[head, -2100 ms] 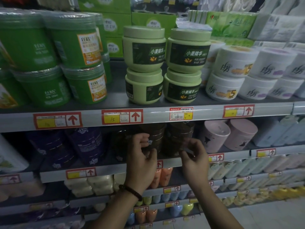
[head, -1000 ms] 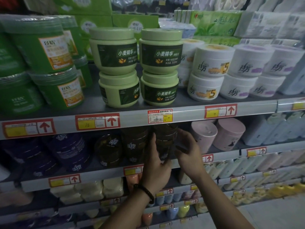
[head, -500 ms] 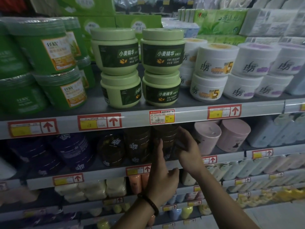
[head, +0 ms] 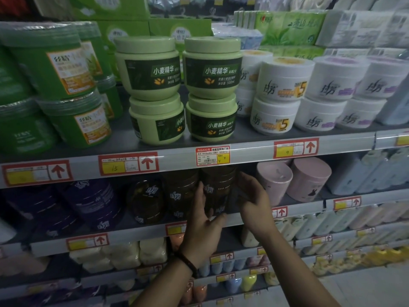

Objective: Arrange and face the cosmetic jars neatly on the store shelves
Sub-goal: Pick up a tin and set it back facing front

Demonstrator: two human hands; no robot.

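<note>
The end stack of brown jars (head: 218, 191) stands upright on the second shelf (head: 137, 234), long axis vertical, just left of the pink tubs (head: 274, 185), with its white logos turned a touch left of straight out. Over the last couple of seconds both hands have come in from the shelf lip and closed on it: the left hand (head: 203, 218) grips its left side, thumb hooked across the lower front, and the right hand (head: 252, 198) wraps its right side. I'd say the stack is now held ready for a small twist to face it.
</note>
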